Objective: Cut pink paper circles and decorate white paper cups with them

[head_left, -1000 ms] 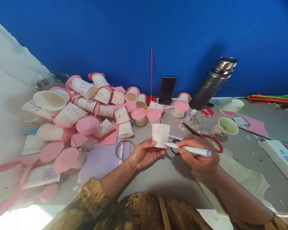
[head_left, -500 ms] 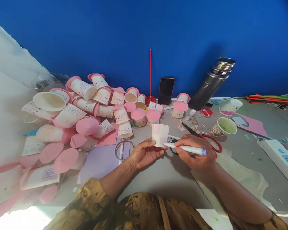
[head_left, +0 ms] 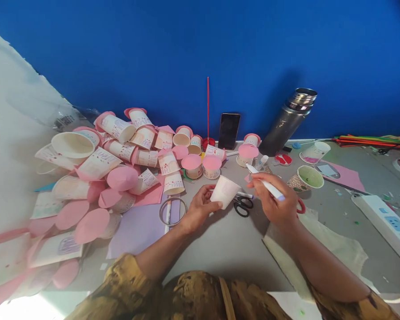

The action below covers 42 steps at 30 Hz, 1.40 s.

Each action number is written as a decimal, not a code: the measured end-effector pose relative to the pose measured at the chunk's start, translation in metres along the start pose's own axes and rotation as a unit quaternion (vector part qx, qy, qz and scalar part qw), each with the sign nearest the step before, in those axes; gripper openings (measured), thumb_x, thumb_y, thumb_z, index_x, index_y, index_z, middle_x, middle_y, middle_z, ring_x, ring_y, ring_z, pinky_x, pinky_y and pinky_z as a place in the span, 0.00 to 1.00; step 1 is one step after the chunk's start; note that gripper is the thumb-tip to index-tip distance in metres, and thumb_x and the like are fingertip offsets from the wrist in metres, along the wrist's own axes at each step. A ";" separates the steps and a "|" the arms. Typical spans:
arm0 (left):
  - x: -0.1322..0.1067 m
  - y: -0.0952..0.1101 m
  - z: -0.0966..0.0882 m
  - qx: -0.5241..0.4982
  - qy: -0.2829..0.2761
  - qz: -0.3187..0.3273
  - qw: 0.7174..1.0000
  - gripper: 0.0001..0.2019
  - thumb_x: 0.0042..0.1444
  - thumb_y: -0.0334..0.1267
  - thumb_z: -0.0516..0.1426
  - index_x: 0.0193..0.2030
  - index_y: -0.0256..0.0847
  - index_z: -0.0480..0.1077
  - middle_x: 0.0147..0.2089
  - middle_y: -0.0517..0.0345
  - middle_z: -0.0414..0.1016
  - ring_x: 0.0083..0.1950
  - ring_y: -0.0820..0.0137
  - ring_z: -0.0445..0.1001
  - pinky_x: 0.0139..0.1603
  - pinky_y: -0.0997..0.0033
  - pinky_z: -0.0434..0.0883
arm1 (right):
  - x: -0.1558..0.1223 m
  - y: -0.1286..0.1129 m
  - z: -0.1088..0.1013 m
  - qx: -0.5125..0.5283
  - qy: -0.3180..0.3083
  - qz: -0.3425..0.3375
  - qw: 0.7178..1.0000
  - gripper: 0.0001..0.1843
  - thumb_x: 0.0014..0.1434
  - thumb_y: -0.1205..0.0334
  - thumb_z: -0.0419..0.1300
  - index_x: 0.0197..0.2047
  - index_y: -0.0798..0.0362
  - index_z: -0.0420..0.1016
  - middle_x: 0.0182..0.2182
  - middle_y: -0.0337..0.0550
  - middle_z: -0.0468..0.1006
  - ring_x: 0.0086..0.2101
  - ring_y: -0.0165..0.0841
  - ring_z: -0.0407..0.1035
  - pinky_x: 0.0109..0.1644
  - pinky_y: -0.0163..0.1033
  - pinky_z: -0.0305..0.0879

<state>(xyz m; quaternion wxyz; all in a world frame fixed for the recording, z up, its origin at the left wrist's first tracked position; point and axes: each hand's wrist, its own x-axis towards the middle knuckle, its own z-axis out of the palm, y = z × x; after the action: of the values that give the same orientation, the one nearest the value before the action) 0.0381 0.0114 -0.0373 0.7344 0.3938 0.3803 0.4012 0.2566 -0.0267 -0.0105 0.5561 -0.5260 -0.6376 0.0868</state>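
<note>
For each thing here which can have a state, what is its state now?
white paper cup, tilted, held by left hand
white marker pen, gripped by right hand, not touching the cup
black phone, screen dark, leaning on blue wall
patterned paper cup with green inside, upright

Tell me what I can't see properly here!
Head view only:
- The drawing on the white cup in the left hand is too faint to make out.
- On the marker in the right hand, the tip is too small to tell.
- The red scissors are mostly hidden behind that hand.
- The cups at the left edge are blurred.
</note>
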 end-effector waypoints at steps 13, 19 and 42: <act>0.005 0.015 -0.012 0.144 -0.047 -0.001 0.988 0.20 0.48 0.45 0.69 0.45 0.36 0.77 0.35 0.57 0.75 0.32 0.72 0.68 0.33 0.71 0.64 | 0.008 0.028 0.006 -0.073 -0.166 -0.073 0.981 0.11 0.65 0.67 0.59 0.48 0.49 0.78 0.43 0.46 0.85 0.43 0.41 0.78 0.49 0.45 0.72; 0.006 0.012 -0.010 0.060 -0.045 0.023 0.997 0.25 0.51 0.58 0.68 0.44 0.36 0.79 0.37 0.54 0.75 0.36 0.70 0.70 0.36 0.71 0.66 | 0.006 0.029 0.007 -0.093 -0.149 -0.088 0.981 0.05 0.65 0.65 0.60 0.41 0.49 0.78 0.35 0.42 0.84 0.36 0.38 0.78 0.41 0.41 0.70; -0.002 -0.008 0.006 -0.069 -0.075 0.032 0.994 0.35 0.44 0.43 0.75 0.59 0.41 0.72 0.55 0.46 0.78 0.51 0.61 0.78 0.50 0.63 0.70 | -0.006 0.004 0.020 -0.236 0.018 -0.253 0.938 0.06 0.67 0.67 0.62 0.36 0.51 0.76 0.23 0.38 0.79 0.25 0.33 0.72 0.32 0.39 0.59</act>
<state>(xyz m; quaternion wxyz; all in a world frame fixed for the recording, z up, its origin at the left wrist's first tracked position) 0.0444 0.0047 -0.0420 0.7729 0.3834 0.2824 0.4193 0.2423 -0.0204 -0.0246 0.4305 -0.4653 -0.7417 -0.2193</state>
